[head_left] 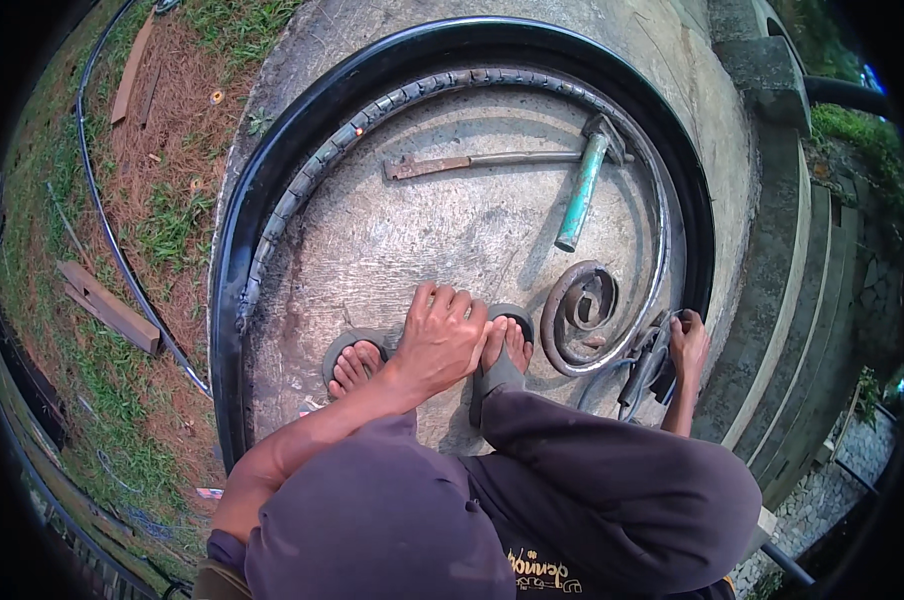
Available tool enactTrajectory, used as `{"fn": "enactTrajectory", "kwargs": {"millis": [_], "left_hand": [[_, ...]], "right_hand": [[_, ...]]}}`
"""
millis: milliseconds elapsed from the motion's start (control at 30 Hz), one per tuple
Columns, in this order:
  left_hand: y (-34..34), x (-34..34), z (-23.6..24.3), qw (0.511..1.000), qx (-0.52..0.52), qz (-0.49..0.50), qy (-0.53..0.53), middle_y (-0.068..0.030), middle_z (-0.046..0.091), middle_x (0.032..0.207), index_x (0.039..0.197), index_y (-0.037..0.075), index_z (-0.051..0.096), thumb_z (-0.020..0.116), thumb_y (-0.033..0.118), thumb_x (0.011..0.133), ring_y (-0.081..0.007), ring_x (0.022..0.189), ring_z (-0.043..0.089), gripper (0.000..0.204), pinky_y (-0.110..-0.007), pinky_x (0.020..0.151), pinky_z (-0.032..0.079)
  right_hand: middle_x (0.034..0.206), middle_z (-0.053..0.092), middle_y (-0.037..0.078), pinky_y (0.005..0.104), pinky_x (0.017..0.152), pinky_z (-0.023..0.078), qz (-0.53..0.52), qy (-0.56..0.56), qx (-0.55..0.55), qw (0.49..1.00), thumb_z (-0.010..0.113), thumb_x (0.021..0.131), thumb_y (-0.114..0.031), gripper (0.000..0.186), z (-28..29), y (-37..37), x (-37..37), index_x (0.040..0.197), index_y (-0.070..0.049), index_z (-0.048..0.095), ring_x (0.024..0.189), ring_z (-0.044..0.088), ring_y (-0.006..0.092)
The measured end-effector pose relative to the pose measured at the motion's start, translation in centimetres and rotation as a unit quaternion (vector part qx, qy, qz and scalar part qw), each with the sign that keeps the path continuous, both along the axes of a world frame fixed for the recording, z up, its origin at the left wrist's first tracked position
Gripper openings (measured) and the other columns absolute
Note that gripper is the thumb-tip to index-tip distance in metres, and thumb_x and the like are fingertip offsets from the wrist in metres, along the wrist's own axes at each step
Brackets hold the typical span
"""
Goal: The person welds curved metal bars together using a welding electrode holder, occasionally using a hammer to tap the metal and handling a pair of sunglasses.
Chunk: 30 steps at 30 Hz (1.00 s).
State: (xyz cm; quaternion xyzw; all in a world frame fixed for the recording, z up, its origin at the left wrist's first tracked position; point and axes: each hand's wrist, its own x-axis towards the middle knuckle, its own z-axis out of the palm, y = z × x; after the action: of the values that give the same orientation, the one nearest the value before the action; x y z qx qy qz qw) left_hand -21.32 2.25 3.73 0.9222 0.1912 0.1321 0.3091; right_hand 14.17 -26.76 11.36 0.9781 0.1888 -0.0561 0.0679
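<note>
Outdoor scene, a round concrete slab (412, 240) is seen from above, with grass and dry brown litter (162, 190) at its left and concrete steps (772, 280) at its right. The person is squatted at the slab's near edge, feet in sandals.

The left hand (440, 338) is laid palm down, fingers spread and relaxed, on the slab between the two feet, partly over the right foot (505, 345); nothing is gripped by it. The left foot (355, 365) is just beside its wrist.

The right hand (688, 343) is placed at the slab's right edge, fingers curled onto a bundle of dark rubber strips (644, 365); whether the bundle is actually clenched cannot be told. Just left of this bundle a coiled rubber strip (580, 312) is lying flat as a spiral, near the right foot.

From the spiral a long tyre tread strip (372, 108) is run around the slab in an arc, inside a black tyre hoop (272, 170) that is laid along the slab's rim. Toward the far side of the slab a hammer with a green handle (584, 190) is lying, its head touching a rusty flat metal tool (472, 162). On the grass at left, wooden planks (107, 305) and a thin black hose (97, 190) are seen.
</note>
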Motion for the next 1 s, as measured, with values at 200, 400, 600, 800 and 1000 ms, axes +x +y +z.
{"fn": "enactTrajectory", "kwargs": {"millis": [200,400,600,800,1000], "left_hand": [[-2.3,3.5,-0.8,0.997,-0.046,-0.017,0.067,-0.0133,0.063,0.09,0.091,-0.001,0.067,0.065,0.037,0.088,-0.0268,0.09,0.058,0.038,-0.04,0.083,0.041],[-3.5,5.9,-1.4,0.986,-0.166,-0.009,-0.024,-0.017,0.063,0.092,0.103,-0.002,0.061,0.065,0.035,0.089,-0.0329,0.093,0.062,0.04,-0.046,0.085,0.048],[-4.7,8.6,-2.7,0.942,-0.333,-0.024,0.005,-0.0276,0.063,0.098,0.111,-0.006,0.053,0.063,0.033,0.089,-0.0442,0.097,0.063,0.045,-0.054,0.084,0.05],[-7.0,12.9,-4.3,0.911,-0.41,0.047,-0.009,-0.0318,0.064,0.095,0.115,-0.009,0.049,0.066,0.031,0.086,-0.0467,0.094,0.064,0.052,-0.054,0.081,0.05],[-9.3,14.6,-7.2,0.829,-0.535,0.138,-0.086,-0.027,0.065,0.081,0.101,-0.004,0.059,0.068,0.03,0.087,-0.0421,0.079,0.067,0.038,-0.048,0.072,0.05]], "right_hand": [[0.09,0.07,0.02,0.0333,0.077,0.053,0.072,0.226,0.197,0.951,0.061,0.092,-0.059,0.066,-2.5,24.4,-1.0,0.129,-0.005,0.059,0.085,0.069,0.0194],[0.11,0.066,0.031,0.0473,0.083,0.054,0.196,0.129,0.085,0.968,0.078,0.076,-0.035,0.087,-7.7,29.7,-1.4,0.146,-0.011,0.033,0.1,0.068,0.0434],[0.086,0.063,0.017,0.0351,0.056,0.052,0.039,0.221,0.216,0.95,0.068,0.072,-0.013,0.07,-8.9,27.7,2.0,0.135,-0.002,0.038,0.068,0.065,0.0233],[0.082,0.066,0.019,0.0403,0.06,0.051,0.233,0.223,0.035,0.946,0.07,0.078,-0.016,0.054,1.0,25.7,0.9,0.126,-0.001,0.048,0.062,0.066,0.0228],[0.085,0.063,0.015,0.0432,0.072,0.048,0.473,0.285,0.039,0.833,0.071,0.079,-0.019,0.051,9.7,29.3,-2.9,0.124,-0.003,0.053,0.075,0.063,0.0316]]}}
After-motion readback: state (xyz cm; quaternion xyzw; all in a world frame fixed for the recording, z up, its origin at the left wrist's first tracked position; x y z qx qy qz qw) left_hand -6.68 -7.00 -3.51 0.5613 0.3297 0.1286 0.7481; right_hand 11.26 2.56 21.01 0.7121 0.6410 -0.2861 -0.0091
